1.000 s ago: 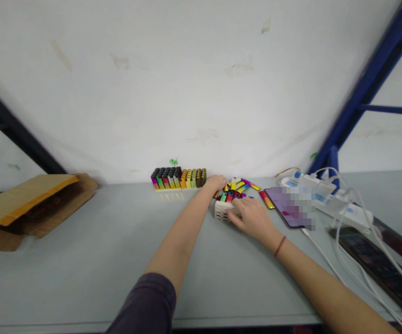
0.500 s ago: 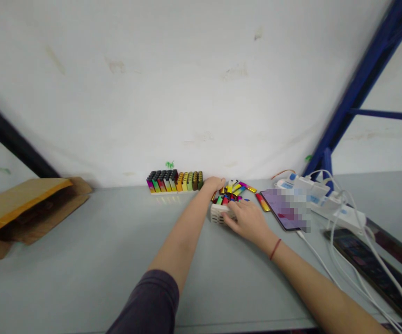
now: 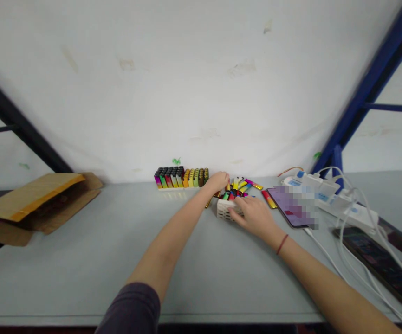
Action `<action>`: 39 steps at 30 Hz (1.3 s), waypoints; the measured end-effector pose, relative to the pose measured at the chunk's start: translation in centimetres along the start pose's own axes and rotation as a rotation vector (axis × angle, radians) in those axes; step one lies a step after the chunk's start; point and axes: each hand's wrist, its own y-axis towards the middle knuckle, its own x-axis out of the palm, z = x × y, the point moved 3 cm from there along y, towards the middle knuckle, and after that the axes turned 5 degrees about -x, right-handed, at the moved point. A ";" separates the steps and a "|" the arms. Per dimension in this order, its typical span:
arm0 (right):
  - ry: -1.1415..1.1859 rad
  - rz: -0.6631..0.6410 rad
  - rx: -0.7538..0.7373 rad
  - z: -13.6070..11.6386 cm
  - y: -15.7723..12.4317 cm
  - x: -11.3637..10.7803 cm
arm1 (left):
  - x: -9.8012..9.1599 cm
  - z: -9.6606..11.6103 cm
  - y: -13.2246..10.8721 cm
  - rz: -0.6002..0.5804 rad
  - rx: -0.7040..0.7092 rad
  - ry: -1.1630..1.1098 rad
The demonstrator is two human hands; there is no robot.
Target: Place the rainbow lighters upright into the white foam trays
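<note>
My right hand (image 3: 255, 214) grips a small white slotted holder (image 3: 223, 209), thumb on its front and fingers over its top. Coloured ends of several lighters show above its rim. My left hand (image 3: 217, 182) reaches in at the holder's far left, its fingers closed together. A gold-coloured lighter (image 3: 228, 185) is at those fingertips, partly hidden. Behind the holder lies a loose heap of shiny multicoloured lighters (image 3: 245, 187). Left of my left hand, black-topped lighters (image 3: 169, 177) stand upright in rows beside gold and yellow-green ones (image 3: 196, 178).
A red and gold lighter (image 3: 269, 199) lies beside a phone (image 3: 289, 207). Farther right are a white power strip (image 3: 349, 211) with plugs and cables, and a dark phone (image 3: 371, 255). An open cardboard box (image 3: 48, 204) lies at left. A wall (image 3: 201, 93) stands behind the table.
The view has shifted slightly, moving the scene a little to the right. My left hand stays by the heap with a dark gold piece now lying left of the holder. My right hand keeps its grip.
</note>
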 end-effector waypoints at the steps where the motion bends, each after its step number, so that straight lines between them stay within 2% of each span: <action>1: -0.005 0.000 0.000 0.0 0.0 0.0 | -0.1 0.0 -0.1 0.011 0.001 -0.009; 4: -0.017 0.005 0.004 0.1 0.0 0.2 | -0.1 0.0 -0.5 0.014 0.040 -0.047; 7: -0.037 -0.003 0.021 0.3 0.2 0.5 | 0.6 0.3 -1.0 -0.019 0.147 -0.086; 12: -0.036 -0.074 0.069 0.9 0.9 0.8 | 1.9 0.6 -1.7 -0.127 0.263 -0.179; 16: 0.016 -0.099 0.109 1.5 1.5 0.4 | 1.8 0.0 -2.7 -0.129 0.344 -0.324; 20: 0.075 -0.094 0.121 1.9 2.1 0.2 | 1.7 -0.5 -4.3 -0.207 0.508 -0.330; 25: 0.083 -0.094 0.116 1.8 2.1 0.3 | 1.8 -0.1 -4.5 -0.176 0.443 -0.238; 29: 0.077 -0.086 0.078 1.6 1.7 0.5 | 1.8 0.6 -4.6 -0.100 0.428 -0.271; 34: 0.137 -0.040 0.004 1.3 1.4 0.9 | 1.3 1.1 -6.2 -0.185 0.492 -0.287; 39: 0.115 -0.040 0.002 1.1 1.5 1.1 | 1.2 1.0 -6.6 -0.166 0.451 -0.217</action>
